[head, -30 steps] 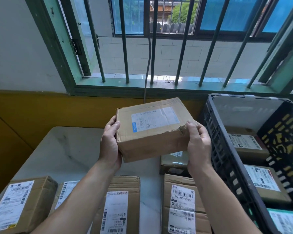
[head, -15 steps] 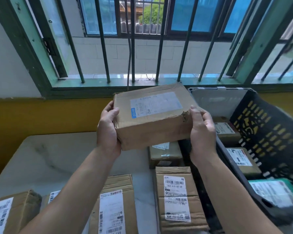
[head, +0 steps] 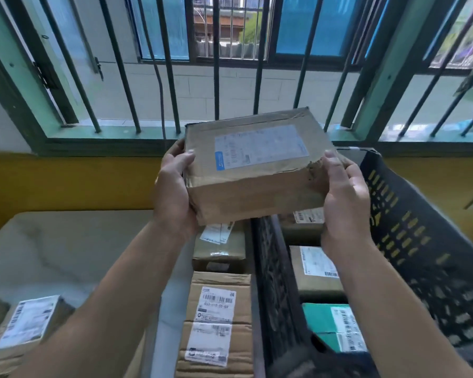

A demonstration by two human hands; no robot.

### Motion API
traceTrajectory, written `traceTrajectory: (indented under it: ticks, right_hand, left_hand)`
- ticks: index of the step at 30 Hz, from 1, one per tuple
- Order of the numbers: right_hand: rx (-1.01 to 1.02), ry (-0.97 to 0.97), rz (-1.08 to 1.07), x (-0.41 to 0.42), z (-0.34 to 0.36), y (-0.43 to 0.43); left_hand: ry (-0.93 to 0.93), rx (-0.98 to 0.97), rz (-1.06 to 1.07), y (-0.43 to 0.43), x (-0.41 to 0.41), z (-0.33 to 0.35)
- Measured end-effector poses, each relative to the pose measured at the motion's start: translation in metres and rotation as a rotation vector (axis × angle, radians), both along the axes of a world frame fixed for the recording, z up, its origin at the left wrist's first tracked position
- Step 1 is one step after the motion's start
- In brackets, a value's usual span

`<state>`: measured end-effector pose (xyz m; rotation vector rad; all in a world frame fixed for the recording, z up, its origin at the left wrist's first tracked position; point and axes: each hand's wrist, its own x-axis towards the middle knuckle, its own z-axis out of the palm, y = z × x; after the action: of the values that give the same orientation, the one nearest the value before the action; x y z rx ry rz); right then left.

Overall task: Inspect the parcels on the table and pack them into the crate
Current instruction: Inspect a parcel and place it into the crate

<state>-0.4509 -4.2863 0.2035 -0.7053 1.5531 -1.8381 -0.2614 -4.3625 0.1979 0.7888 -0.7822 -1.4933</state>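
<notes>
A brown cardboard parcel [head: 254, 165] with a pale shipping label on top is held up in the air, over the crate's left wall. My left hand [head: 174, 186] grips its left end and my right hand [head: 343, 195] grips its torn right corner. The black slotted crate [head: 410, 227] stands at the right and holds two brown parcels [head: 316, 268] and a green parcel [head: 333, 326]. On the grey table [head: 66, 241] lie more labelled parcels: one below the held parcel [head: 219, 244], one nearer me [head: 216, 320], one at the lower left [head: 25, 323].
A barred window with a green frame [head: 107, 140] runs along the wall behind the table, above a yellow wall [head: 66, 181]. The crate's left wall [head: 271, 282] stands between the table parcels and the crate's inside.
The held parcel and both hands have shifted right, from over the table to above the crate's left wall. The view has turned right, showing more of the crate.
</notes>
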Motion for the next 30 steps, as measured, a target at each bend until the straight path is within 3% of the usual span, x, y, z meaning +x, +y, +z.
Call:
traceTrajectory:
  ticks: [5,15,21,30]
  right_hand:
    - [-0.002,-0.008,-0.011,-0.061,0.001,0.012]
    - [0.037,-0.043,-0.008,-0.157,0.000,0.026]
    - [0.123,-0.028,0.060,-0.192,-0.016,0.019]
    - [0.345,0.120,0.175,-0.226,-0.048,0.012]
  left_hand:
    - [-0.009,0.006,0.092,0.011,-0.065,0.001]
    - [-0.093,0.037,0.069,0.027,-0.164,-0.001]
    - [-0.283,0.092,0.070,0.022,-0.188,-0.014]
    - [-0.421,0.208,0.002,0.018,-0.196,-0.048]
